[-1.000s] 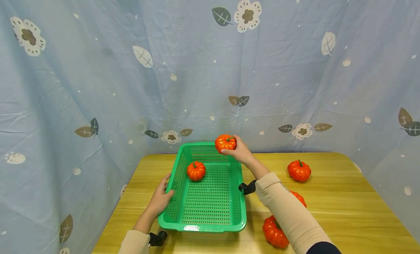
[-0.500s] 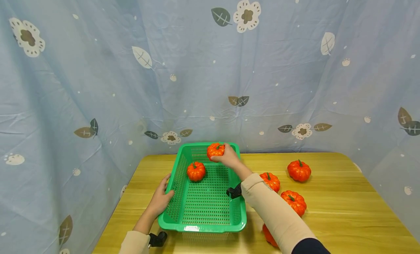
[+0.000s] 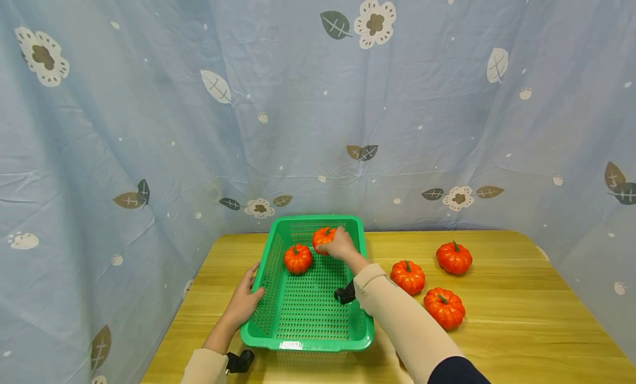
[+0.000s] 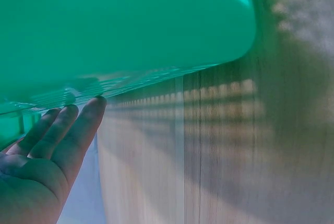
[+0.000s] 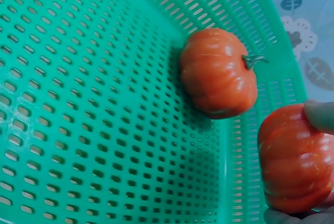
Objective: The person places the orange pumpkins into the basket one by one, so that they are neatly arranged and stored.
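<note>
My right hand (image 3: pixel 342 245) grips a small orange-red pumpkin (image 3: pixel 322 240) with a green stem, inside the far right part of a green perforated plastic basket (image 3: pixel 310 345). The right wrist view shows this held pumpkin (image 5: pixel 292 158) with the thumb on one side and fingers on the other. Another pumpkin (image 3: pixel 298 259) sits on the basket floor, toward the far left corner. At the basket's left side, my left hand (image 3: pixel 242 300) holds the rim, thumb over it. In the left wrist view the left fingers (image 4: pixel 78 138) lie nearly straight against the outer wall.
On the wooden table (image 3: pixel 517 318), right of the basket, lie a near pumpkin (image 3: pixel 444 309), a middle pumpkin (image 3: pixel 408 277) and a far pumpkin (image 3: pixel 454 257). The right sleeve (image 3: pixel 404 320) crosses the basket's right rim. A patterned blue curtain (image 3: pixel 318 97) hangs behind the table.
My right hand has carried its pumpkin left from above the right rim, then lowered it into the basket. The sleeve now covers nearly all of the nearest table pumpkin. The left hand has stayed put.
</note>
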`<state>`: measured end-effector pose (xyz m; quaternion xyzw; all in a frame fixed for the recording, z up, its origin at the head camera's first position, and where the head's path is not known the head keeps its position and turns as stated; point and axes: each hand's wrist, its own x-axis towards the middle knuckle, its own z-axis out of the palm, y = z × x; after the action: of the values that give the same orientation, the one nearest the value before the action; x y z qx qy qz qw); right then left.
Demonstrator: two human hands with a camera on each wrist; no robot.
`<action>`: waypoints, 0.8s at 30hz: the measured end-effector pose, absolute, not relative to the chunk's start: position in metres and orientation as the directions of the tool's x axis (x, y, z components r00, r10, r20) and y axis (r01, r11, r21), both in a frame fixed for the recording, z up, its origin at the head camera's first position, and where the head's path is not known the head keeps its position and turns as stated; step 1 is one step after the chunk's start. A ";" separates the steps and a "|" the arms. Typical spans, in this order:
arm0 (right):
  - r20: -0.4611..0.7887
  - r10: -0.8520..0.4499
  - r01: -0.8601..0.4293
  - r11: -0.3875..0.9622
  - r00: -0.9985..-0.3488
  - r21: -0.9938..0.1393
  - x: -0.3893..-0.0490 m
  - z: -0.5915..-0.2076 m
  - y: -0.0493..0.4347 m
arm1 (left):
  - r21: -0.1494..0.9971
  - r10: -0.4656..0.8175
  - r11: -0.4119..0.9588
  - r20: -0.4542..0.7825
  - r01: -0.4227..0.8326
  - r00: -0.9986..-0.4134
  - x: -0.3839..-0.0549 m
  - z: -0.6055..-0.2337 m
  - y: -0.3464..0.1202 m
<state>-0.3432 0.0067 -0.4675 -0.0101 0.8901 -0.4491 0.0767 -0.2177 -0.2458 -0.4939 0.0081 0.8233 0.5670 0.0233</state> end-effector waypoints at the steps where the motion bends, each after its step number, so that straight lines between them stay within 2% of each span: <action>1: -0.136 -0.083 0.059 0.600 -0.987 -0.798 -0.343 -0.469 0.005 | 0.933 0.039 0.359 -0.026 -0.010 -0.999 -0.219 -0.497 -0.247; 9: -0.180 -0.049 0.105 0.654 -0.982 -0.750 -0.341 -0.480 0.001 | 0.940 0.045 0.342 -0.028 -0.011 -0.999 -0.218 -0.496 -0.247; 24: -0.219 -0.055 0.125 0.677 -0.974 -0.725 -0.342 -0.489 0.004 | 0.933 0.039 0.358 -0.031 -0.015 -0.999 -0.219 -0.498 -0.248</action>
<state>-0.3422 0.0043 -0.4890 0.0193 0.9088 -0.4015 0.1118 -0.2191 -0.2476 -0.4981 0.0072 0.8238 0.5664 0.0240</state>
